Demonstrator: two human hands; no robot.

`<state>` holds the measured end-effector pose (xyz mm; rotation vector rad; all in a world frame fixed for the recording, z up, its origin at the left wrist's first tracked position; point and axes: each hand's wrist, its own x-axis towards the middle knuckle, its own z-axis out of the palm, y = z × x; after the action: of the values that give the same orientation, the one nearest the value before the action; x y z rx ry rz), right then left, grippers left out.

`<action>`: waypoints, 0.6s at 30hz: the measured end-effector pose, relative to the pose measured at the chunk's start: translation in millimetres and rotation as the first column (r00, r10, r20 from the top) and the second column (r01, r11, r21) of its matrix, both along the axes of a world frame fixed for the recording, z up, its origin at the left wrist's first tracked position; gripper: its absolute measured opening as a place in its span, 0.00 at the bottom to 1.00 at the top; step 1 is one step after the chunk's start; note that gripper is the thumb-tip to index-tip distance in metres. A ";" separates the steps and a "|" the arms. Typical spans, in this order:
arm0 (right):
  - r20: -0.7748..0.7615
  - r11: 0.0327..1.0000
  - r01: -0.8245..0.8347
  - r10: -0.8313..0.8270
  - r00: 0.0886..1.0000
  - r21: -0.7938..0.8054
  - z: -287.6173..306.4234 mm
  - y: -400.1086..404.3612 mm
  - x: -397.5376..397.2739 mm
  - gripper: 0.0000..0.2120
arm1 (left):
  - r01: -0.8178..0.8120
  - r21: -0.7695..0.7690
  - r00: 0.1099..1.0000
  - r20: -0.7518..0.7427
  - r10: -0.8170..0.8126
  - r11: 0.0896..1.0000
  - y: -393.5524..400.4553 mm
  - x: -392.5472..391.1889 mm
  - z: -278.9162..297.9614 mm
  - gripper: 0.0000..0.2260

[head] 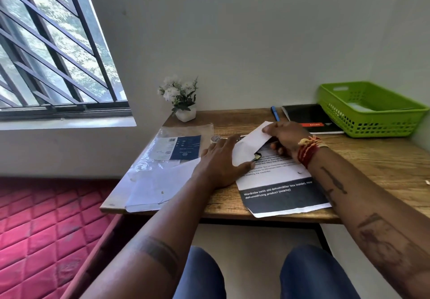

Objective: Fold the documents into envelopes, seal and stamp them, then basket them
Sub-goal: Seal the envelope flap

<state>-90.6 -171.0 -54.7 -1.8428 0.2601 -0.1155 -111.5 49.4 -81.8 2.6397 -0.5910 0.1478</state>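
Scene: a person sits at a wooden desk point(363, 159) under a barred window, seen from a head camera looking down at both forearms.
Left hand point(221, 161): lies flat with fingers spread, pressing the near end of a white envelope point(247, 146) onto the desk.
Right hand point(285, 138): fingers pinch the far upper edge of the envelope, lifting it; what the lower fingers do underneath is hidden.
Documents: a printed sheet point(279, 189) with a dark band lies under both hands, still flat and unfolded.
Spare envelopes point(160, 182): a plastic-wrapped pack lies to the left.
Basket point(372, 126): green, at the far right corner, well apart from the hands.
Step in hand: probably opening the envelope.
Next move: likely folding the sheet small enough to slide in.
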 end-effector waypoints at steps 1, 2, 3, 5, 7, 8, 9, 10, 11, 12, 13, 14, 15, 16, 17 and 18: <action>0.007 0.998 0.017 -0.016 1.000 -0.053 -0.4 -1.0 1.0 0.06 | -0.002 0.000 1.000 0.000 0.002 1.000 0.0 0.1 -0.1 0.40; 0.011 0.996 0.006 -0.005 1.000 -0.093 -1.9 -0.8 1.1 0.04 | -0.003 0.000 1.000 0.001 0.003 1.000 -0.1 0.3 -0.3 0.40; 0.016 0.993 -0.032 0.034 0.999 -0.111 -3.4 0.5 0.4 0.03 | -0.003 0.001 1.000 0.003 0.003 1.000 0.2 0.8 -0.6 0.40; 0.036 0.980 -0.139 0.146 0.989 -0.145 -4.5 3.7 -4.6 0.02 | -0.003 -0.001 1.000 0.008 0.003 1.000 0.3 1.2 -1.2 0.40; 0.046 0.953 -0.235 0.248 0.968 -0.194 -4.7 4.9 -10.3 0.02 | -0.003 -0.002 1.000 0.018 0.003 1.000 0.3 1.1 -2.5 0.40; 0.050 0.943 -0.269 0.284 0.958 -0.198 -4.2 4.7 -12.6 0.03 | -0.001 0.000 1.000 0.029 0.001 1.000 0.0 0.4 -2.7 0.40; 0.047 0.935 -0.298 0.312 0.949 -0.192 -3.7 4.2 -14.2 0.04 | 0.001 0.005 0.999 0.040 -0.001 1.000 -0.1 -0.2 -3.1 0.40; 0.037 0.928 -0.325 0.337 0.941 -0.181 -3.5 3.8 -15.0 0.04 | 0.004 0.007 0.999 0.047 -0.004 1.000 0.1 -0.7 -2.6 0.39; 0.018 0.921 -0.352 0.360 0.933 -0.168 -3.1 2.8 -15.9 0.05 | 0.008 0.008 0.999 0.047 -0.008 1.000 0.0 -0.7 -2.3 0.39; 0.000 0.916 -0.372 0.376 0.927 -0.153 -3.7 1.7 -16.0 0.05 | 0.011 0.008 0.999 0.046 -0.011 1.000 -0.1 -0.6 -2.2 0.39; -0.004 0.916 -0.378 0.381 0.925 -0.135 -4.2 1.1 -16.0 0.05 | 0.015 0.009 0.999 0.046 -0.015 1.000 0.1 -0.5 -2.1 0.38; 0.008 0.924 -0.365 0.368 0.930 -0.113 -5.6 0.3 -15.1 0.05 | 0.019 0.014 0.999 0.045 -0.020 1.000 0.2 -0.6 -2.0 0.38; 0.030 0.937 -0.333 0.338 0.941 -0.107 -6.6 0.0 -13.6 0.06 | 0.023 0.020 0.999 0.044 -0.024 1.000 0.4 0.0 -1.6 0.38; 0.061 0.952 -0.277 0.287 0.956 -0.127 -7.6 -0.7 -11.7 0.07 | 0.026 0.028 0.999 0.042 -0.027 0.999 0.2 0.9 -0.8 0.39; 0.095 0.965 -0.205 0.223 0.970 -0.166 -7.8 -0.3 -10.7 0.07 | 0.027 0.037 0.999 0.035 -0.028 0.999 -0.3 2.0 0.5 0.39; 0.128 0.970 -0.130 0.158 0.979 -0.203 -8.2 0.0 -9.6 0.07 | 0.025 0.043 0.999 0.026 -0.027 0.999 -1.4 2.6 1.9 0.40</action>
<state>-100.2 -171.0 -62.9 -2.0300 0.0126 -0.1768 -108.8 48.0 -79.9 2.6742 -0.6442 0.1648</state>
